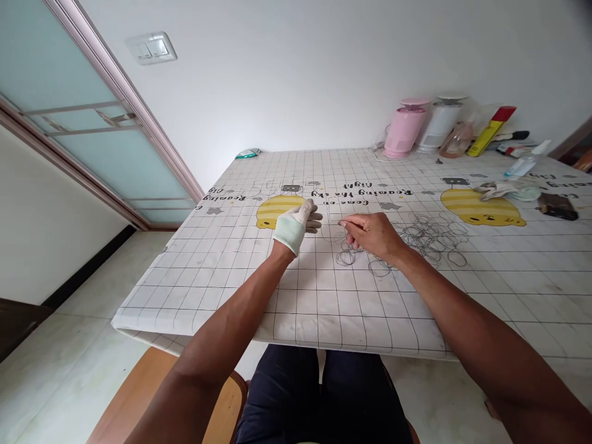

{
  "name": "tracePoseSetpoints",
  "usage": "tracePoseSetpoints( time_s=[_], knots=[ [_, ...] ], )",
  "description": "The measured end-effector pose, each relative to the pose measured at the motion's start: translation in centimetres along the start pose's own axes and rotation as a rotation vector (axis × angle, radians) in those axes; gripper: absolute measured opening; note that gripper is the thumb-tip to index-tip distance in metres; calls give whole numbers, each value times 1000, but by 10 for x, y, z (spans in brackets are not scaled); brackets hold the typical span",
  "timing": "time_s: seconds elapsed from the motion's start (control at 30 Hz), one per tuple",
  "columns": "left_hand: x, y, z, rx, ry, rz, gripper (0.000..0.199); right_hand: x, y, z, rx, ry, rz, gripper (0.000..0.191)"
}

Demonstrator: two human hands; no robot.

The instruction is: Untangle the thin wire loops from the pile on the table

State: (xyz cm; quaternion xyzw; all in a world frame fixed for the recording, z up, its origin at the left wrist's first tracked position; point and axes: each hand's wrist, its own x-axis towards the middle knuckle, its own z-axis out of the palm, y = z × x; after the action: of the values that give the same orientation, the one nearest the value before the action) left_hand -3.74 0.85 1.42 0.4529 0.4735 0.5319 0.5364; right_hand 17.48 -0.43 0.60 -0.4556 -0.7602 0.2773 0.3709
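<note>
My left hand (298,223) wears a pale knitted work glove and is raised over the table, its fingers curled in with the thumb on top. Whatever lies inside that grip, if anything, is hidden. Just to the right, my bare right hand (370,233) pinches thumb and forefinger together; a tiny dark bit shows at the tips, too small to name. A small gap separates the two hands. Beside and partly behind my right hand and wrist spreads a loose tangle of thin dark loops (432,242), like fine wire or thin bands.
A checked cloth (222,271) covers the table. Toward the back right stand a pink cylinder (404,131), a white cylinder (438,126), a yellow-red box (491,131) and a clear bottle (527,161). Another glove (497,189) and a dark block (558,206) lie at right.
</note>
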Motion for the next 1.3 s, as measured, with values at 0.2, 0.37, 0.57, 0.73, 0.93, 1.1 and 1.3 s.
tracePoseSetpoints(
  time_s=[0.2,0.37,0.57,0.73,0.93,1.1,1.3],
  knots=[
    [-6,-2,5,233,-127,-81,17,2,1,-4,19,14,50,30],
    [-3,-8,5,146,-111,-110,12,2,2,-2,51,22,63,22],
    [2,-11,7,113,-151,-87,11,6,6,-3,-22,122,103,26],
    [0,-6,6,89,-183,-9,12,10,10,-10,109,81,259,46],
    [0,-7,5,85,-169,3,13,9,1,-14,478,-46,248,58],
    [0,-9,7,86,-174,-26,14,8,0,-14,368,-13,184,40],
    [4,-13,-2,104,6,25,28,14,16,-13,394,38,206,30]
  ],
)
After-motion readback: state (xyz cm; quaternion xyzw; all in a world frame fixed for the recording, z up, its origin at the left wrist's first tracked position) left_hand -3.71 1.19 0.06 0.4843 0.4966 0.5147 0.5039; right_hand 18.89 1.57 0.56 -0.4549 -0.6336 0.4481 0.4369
